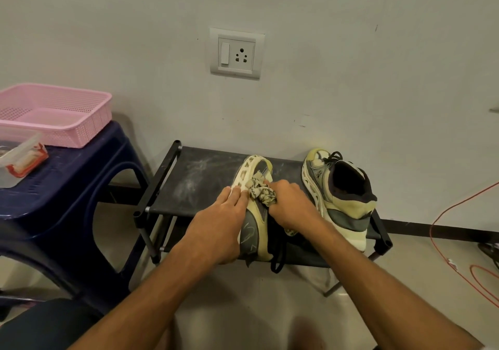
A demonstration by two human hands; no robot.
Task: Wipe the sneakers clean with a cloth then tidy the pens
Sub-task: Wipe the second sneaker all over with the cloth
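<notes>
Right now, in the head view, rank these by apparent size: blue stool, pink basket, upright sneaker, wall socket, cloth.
1. blue stool
2. pink basket and upright sneaker, about alike
3. wall socket
4. cloth

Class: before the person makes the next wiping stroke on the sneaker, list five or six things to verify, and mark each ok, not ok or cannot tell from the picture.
1. right hand grips the cloth: ok.
2. cloth touches the tilted sneaker: ok.
3. left hand steadies the tilted sneaker: ok.
4. second sneaker stands upright on the rack: ok.
5. Hidden side of the tilted sneaker is clean: cannot tell.
6. pens in sight for later: not ok.
</notes>
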